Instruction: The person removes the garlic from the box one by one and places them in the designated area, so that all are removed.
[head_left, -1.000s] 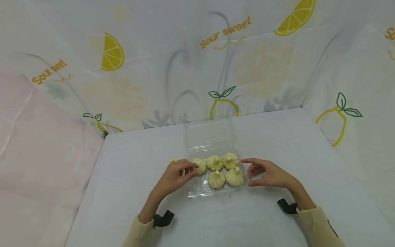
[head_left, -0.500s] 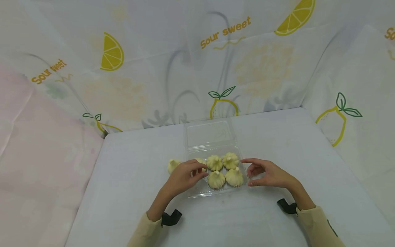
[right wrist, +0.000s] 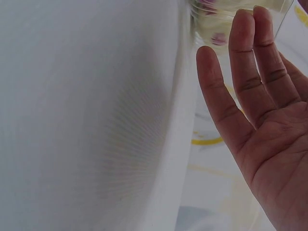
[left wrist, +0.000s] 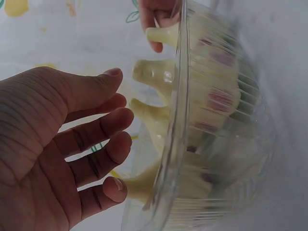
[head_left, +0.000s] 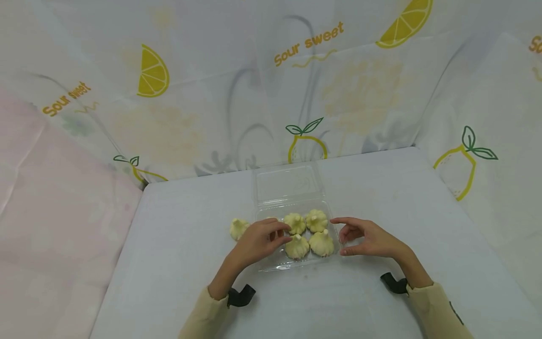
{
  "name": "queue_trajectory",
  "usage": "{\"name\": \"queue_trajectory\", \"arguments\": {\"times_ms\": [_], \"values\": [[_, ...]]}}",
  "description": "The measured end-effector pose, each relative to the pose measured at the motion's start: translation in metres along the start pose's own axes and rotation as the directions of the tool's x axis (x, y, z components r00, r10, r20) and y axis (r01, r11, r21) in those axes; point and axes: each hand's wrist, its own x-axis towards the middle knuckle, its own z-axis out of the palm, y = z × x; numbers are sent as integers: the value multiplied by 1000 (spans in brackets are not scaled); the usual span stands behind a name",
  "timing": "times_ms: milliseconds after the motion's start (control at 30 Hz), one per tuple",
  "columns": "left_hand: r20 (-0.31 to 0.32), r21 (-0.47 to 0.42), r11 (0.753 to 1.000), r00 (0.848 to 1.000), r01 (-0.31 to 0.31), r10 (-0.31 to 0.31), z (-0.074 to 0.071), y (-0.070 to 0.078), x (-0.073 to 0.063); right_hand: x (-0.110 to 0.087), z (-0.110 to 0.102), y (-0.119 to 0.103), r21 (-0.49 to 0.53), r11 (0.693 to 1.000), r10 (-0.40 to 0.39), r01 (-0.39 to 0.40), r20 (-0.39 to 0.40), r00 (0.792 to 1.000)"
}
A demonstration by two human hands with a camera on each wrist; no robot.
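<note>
A: Quick desc., pls. What's on the table (head_left: 178, 245)?

B: Clear plastic box (head_left: 270, 262) on white cloth, lid (head_left: 288, 184) folded back, away from the person. Garlic bulbs inside. Back row: right bulb (head_left: 316, 221), middle bulb (head_left: 294, 222), plus back-left bulb (head_left: 272, 219), mostly hidden. Front row: front-right bulb (head_left: 322, 244) & front-middle bulb (head_left: 297, 248); the front-left spot is bare. One loose bulb (head_left: 239, 229) sits outside, on the cloth, just L of the box.

A: What's changed in the last sec?

B: L hand (head_left: 262, 240) has slid R, farther in over the box. A sec ago it covered most of the loose bulb; that's in plain sight now. Back-left bulb showed then; now only a sliver past the knuckles. R hand (head_left: 365, 238), box & other bulbs: same pos. as before.

A: Anything held?

B: Nope. L hand: fingers bent, a bit apart, modest gap to the thumb, nothing btwn; the left wrist view bears it out. Tips are right by the middle & front-middle bulbs; can't tell if touching. R hand: thumb & forefinger well apart, nothing held, right by the box's R side. Contact w/ the wall? Can't tell.

A: Meaning for the work?

B: My read: nothing's in transit. L hand seems busy w/ the bulbs inside, R hand prob. minding the box's side.
</note>
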Motion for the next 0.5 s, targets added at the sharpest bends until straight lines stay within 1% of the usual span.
{"name": "queue_trajectory", "arguments": {"times_ms": [200,500], "values": [[35,-5,1000,999,16,-15,0,3,5,0,0,0,4,1000,8,-8,3,1000],[80,-16,1000,997,9,-8,1,7,9,0,-1,-1,10,1000,13,-13,6,1000]]}}
